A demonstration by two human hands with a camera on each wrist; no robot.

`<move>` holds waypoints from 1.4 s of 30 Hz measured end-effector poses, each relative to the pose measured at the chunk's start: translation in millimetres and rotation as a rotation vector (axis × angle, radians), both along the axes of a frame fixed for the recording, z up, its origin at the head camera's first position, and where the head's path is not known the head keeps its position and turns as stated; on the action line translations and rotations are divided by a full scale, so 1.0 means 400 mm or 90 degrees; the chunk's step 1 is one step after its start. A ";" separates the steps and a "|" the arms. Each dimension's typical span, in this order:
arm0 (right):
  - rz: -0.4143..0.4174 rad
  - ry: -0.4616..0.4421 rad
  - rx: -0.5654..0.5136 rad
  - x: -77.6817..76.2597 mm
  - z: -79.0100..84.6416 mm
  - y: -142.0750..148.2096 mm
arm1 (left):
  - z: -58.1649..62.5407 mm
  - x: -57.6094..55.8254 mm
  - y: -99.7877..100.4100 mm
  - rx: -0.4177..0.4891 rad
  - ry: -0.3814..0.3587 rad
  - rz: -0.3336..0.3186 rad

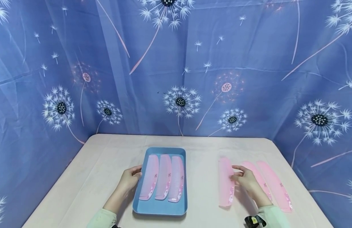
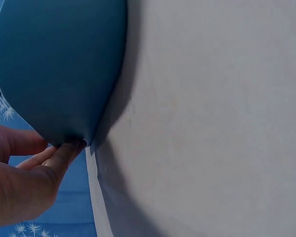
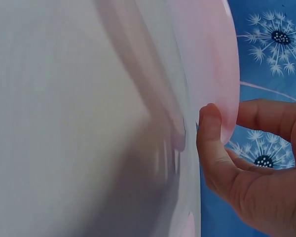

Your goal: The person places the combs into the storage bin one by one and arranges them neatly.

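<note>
Three pink combs, the middle one a pink comb (image 1: 163, 177), lie side by side in a blue tray (image 1: 159, 209). My left hand (image 1: 128, 179) grips the tray's left side; in the left wrist view, the fingers (image 2: 64, 157) and thumb pinch its wall. To the right of the tray, my right hand (image 1: 247, 180) pinches another pink comb (image 1: 225, 182) by its curved back edge. The right wrist view has the thumb (image 3: 212, 128) on one face of this comb, which stands off the table with a shadow beside it. The tray hides part of the left fingers.
Two more pink combs lie on the table at the right, one a pink comb (image 1: 275, 186) and the other a pink comb (image 1: 253, 167) partly behind my right hand. A light cloth covers the table (image 1: 203, 158). Blue dandelion-print curtains (image 1: 176, 63) stand behind and on both sides.
</note>
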State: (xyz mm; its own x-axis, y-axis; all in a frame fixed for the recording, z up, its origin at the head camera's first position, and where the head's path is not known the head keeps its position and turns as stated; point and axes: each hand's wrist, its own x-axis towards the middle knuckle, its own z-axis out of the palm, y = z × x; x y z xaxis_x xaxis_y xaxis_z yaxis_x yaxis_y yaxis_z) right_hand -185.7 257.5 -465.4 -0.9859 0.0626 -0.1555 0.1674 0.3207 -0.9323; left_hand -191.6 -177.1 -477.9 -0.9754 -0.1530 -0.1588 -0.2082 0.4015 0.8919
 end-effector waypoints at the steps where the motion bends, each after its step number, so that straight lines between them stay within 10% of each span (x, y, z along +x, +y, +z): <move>1: -0.001 0.000 -0.002 0.000 0.000 -0.003 | 0.000 0.000 0.000 -0.001 0.000 0.000; 42: 0.048 0.025 -0.113 -0.039 0.042 -0.179 | -0.008 -0.004 -0.006 -0.003 -0.001 -0.001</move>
